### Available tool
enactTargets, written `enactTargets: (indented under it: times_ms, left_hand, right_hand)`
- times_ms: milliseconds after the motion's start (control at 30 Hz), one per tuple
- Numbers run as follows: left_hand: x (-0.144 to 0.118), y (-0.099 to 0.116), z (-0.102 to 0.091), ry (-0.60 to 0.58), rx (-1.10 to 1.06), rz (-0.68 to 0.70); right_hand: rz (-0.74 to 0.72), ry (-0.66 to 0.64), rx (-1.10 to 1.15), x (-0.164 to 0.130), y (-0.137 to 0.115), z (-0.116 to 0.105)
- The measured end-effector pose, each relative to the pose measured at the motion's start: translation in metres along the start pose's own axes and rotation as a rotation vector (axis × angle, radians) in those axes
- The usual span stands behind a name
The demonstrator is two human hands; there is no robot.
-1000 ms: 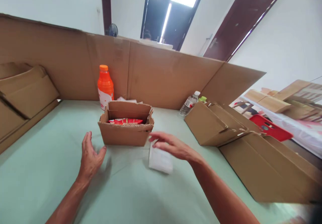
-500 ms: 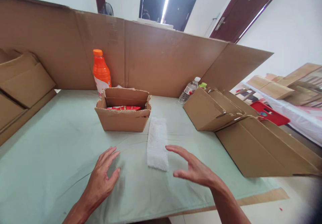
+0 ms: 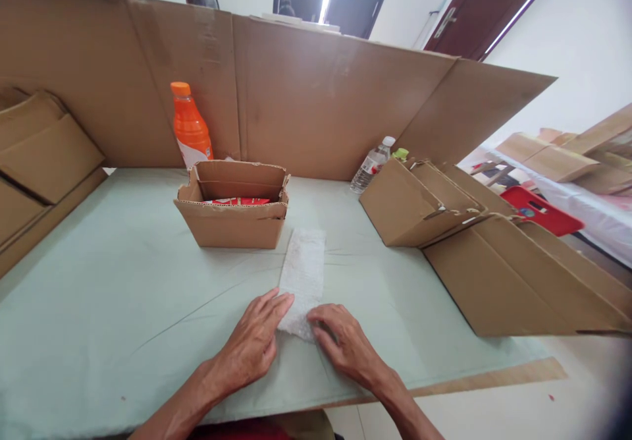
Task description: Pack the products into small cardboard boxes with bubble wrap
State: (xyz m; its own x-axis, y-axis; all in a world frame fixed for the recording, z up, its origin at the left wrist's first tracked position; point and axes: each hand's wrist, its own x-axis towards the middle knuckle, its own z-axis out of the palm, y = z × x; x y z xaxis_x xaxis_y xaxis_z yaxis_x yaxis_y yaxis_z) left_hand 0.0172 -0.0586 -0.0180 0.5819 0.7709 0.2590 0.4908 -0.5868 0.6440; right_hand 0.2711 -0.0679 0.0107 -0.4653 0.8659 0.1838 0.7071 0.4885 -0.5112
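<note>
A narrow sheet of bubble wrap point(image 3: 303, 265) lies flat on the pale green cloth, its near end slightly rumpled. My left hand point(image 3: 251, 338) rests at its left edge with the fingers stretched out, the fingertips touching the wrap. At the lower right edge, my right hand point(image 3: 340, 341) has curled fingers and thumb drawn together on the wrap. Just beyond stands an open cardboard box point(image 3: 232, 226), with a red packet point(image 3: 237, 201) partly visible inside.
An orange bottle point(image 3: 191, 127) stands behind the box, against a tall cardboard wall point(image 3: 296, 97). At the right, a clear water bottle point(image 3: 371, 165) leans by cardboard boxes point(image 3: 513, 275). More cardboard boxes point(image 3: 49, 150) sit at the left. The cloth-covered table point(image 3: 123, 282) ends close to me.
Both hands have come down and together onto the near end of the bubble wrap; before, they hovered apart on either side. The near end has become rumpled. The view has shifted slightly.
</note>
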Motion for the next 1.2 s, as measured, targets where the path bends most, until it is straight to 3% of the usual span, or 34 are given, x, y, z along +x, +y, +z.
enactTargets:
  times_ms: [100, 200, 267, 333, 433, 500, 600, 700, 833, 933, 1033, 1133, 1200]
  left_hand:
    - [-0.001, -0.003, 0.006, -0.038, -0.004, -0.011]
    - [-0.002, -0.006, 0.006, -0.047, -0.007, -0.027]
    - [0.001, -0.006, 0.003, -0.038, -0.025, -0.036]
    - [0.005, -0.001, 0.000, -0.028, -0.077, -0.074]
    - [0.010, 0.009, -0.007, 0.000, -0.183, -0.255]
    - [0.011, 0.013, -0.009, 0.016, -0.216, -0.399]
    - [0.010, 0.011, -0.009, 0.014, -0.174, -0.504]
    - [0.009, 0.004, -0.002, 0.021, -0.065, -0.534]
    - [0.005, 0.000, 0.000, 0.134, 0.037, -0.460]
    - [-0.004, 0.004, -0.007, 0.237, 0.070, -0.218]
    - [-0.015, 0.011, -0.014, 0.174, 0.053, -0.039]
    - [-0.019, 0.012, -0.013, 0.117, -0.004, -0.135]
    - [-0.016, 0.009, -0.009, 0.109, 0.011, -0.236]
  right_hand:
    - [-0.068, -0.036, -0.132, -0.004, -0.001, 0.006]
    - [-0.066, 0.066, -0.196, 0.002, 0.002, 0.021]
    - [-0.036, 0.132, -0.124, 0.008, 0.002, 0.025]
    - [0.033, 0.090, 0.019, 0.011, -0.001, 0.020]
    - [0.164, -0.006, 0.224, 0.007, -0.011, 0.004]
    - [0.192, 0.105, 0.238, -0.002, -0.020, -0.007]
    - [0.091, 0.337, 0.112, -0.014, -0.031, -0.011]
    - [-0.048, 0.257, -0.023, -0.016, -0.036, 0.001]
    - [-0.108, 0.103, -0.182, -0.002, -0.027, 0.028]
    - [-0.078, 0.111, -0.143, 0.007, -0.019, 0.036]
    - [0.017, 0.048, 0.050, 0.006, -0.019, 0.030]
    - [0.111, -0.002, 0.204, -0.001, -0.024, 0.022]
    - [0.093, 0.109, 0.129, -0.006, -0.029, 0.020]
